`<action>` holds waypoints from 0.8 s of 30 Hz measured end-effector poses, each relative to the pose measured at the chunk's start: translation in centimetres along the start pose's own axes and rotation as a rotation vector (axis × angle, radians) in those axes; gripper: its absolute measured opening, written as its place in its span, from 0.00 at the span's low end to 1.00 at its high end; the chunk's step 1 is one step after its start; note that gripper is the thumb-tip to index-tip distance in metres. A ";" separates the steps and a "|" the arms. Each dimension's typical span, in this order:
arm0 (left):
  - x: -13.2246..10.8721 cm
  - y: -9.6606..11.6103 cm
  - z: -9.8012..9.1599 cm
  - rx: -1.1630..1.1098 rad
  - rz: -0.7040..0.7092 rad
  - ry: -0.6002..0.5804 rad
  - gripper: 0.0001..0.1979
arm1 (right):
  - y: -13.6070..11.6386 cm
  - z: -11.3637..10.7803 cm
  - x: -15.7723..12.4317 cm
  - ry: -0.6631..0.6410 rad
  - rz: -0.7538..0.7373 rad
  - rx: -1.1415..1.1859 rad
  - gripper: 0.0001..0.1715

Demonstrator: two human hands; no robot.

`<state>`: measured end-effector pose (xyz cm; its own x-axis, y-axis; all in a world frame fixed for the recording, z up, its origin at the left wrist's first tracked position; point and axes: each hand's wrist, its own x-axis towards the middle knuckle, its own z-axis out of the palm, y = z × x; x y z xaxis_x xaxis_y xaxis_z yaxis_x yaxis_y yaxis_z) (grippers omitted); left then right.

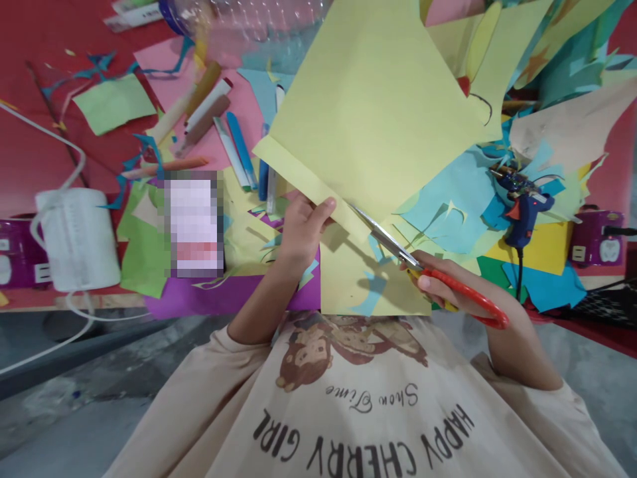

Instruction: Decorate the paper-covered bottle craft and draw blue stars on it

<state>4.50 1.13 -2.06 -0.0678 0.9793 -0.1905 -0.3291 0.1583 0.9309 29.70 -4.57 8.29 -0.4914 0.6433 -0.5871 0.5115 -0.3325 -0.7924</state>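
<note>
My left hand pinches the lower left edge of a large yellow paper sheet, which it holds up above the table. My right hand grips red-handled scissors. The metal blades point up and left and meet the yellow sheet's lower edge just right of my left thumb. A narrow strip runs along the sheet's left edge beside the blades.
Coloured paper scraps cover the red table. Markers and sticks lie at the back left. A white spool of cord stands at the left. A blue glue gun rests at the right, with purple power strips at both sides.
</note>
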 end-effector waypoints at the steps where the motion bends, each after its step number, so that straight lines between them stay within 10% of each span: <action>1: 0.0 0.0 0.0 0.003 0.001 -0.005 0.28 | -0.1 0.1 0.0 0.020 0.006 0.005 0.28; 24: 0.1 0.0 -0.5 -0.007 -0.016 -0.027 0.29 | 3.5 0.0 0.6 -0.060 -0.086 0.014 0.30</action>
<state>4.02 1.19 -2.27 -0.0375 0.9797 -0.1967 -0.3365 0.1729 0.9257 31.18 -5.37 5.14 -0.5745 0.6279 -0.5252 0.4556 -0.2877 -0.8424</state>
